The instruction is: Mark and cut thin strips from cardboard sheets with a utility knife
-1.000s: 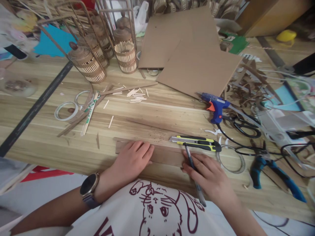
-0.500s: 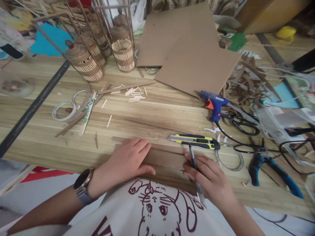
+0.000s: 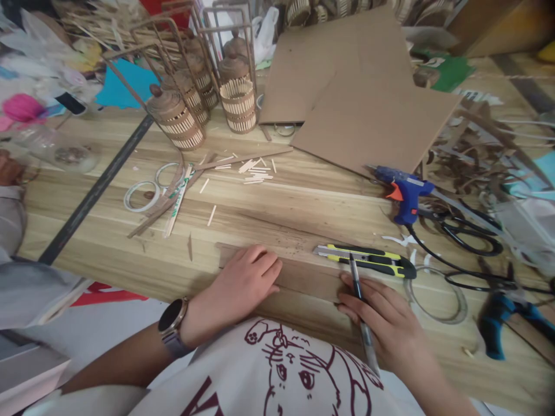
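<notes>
A flat brown strip (image 3: 307, 281) lies along the front edge of the table, close to my shirt. Over its left part rests my left hand (image 3: 249, 278), fingers bent together and holding it, the thumb hidden. My right hand (image 3: 384, 312) is closed around a dark pen (image 3: 356, 280), its tip pointing up and away from me. Fingertips of that same hand touch the strip's right end. Just beyond lies a yellow and black utility knife (image 3: 368, 260), its blade pointing left.
A blue glue gun (image 3: 410, 193), scissors (image 3: 470, 234), a grey ring (image 3: 459, 312) and pliers (image 3: 498, 323) lie at right. Brown boards (image 3: 377, 121) are behind. Tape rolls (image 3: 142, 196), small sticks (image 3: 258, 173) and slatted lanterns (image 3: 177, 118) stand left. Another person's sleeve (image 3: 11, 219) shows far left.
The view has swung left, so things appear further right. My left thumb, spread over the strip before, is now out of sight. My right hand still holds the pen.
</notes>
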`<action>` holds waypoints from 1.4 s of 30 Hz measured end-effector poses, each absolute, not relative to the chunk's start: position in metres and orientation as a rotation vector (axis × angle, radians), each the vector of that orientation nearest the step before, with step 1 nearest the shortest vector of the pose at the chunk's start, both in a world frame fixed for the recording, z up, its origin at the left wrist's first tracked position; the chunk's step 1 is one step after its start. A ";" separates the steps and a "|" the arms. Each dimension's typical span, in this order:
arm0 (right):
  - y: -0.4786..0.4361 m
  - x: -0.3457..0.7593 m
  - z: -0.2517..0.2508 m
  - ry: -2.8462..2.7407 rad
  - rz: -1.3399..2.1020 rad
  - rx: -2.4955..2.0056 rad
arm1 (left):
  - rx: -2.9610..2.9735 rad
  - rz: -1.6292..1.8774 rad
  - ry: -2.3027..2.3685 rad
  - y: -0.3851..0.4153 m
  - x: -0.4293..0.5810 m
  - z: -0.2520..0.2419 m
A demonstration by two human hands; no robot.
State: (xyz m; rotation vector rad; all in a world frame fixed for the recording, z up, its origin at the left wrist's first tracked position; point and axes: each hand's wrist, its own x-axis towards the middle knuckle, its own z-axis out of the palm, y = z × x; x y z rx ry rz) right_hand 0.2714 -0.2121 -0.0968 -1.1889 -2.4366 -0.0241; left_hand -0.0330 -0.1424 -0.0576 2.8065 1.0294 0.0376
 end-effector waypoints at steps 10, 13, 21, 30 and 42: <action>-0.208 0.274 -0.105 -2.410 -0.030 -1.146 | 2.860 0.016 1.079 -0.147 -0.024 -0.059; -0.207 0.275 -0.105 -2.401 -0.053 -1.120 | 2.868 0.043 1.087 -0.148 -0.024 -0.060; -0.212 0.272 -0.101 -2.464 -0.086 -1.197 | 2.904 0.164 1.092 -0.153 -0.028 -0.072; -0.213 0.255 -0.090 -2.355 -0.053 -1.282 | 2.950 0.235 1.076 -0.150 -0.030 -0.075; -0.212 0.255 -0.089 -2.358 0.027 -1.288 | 2.989 0.375 1.063 -0.148 -0.030 -0.077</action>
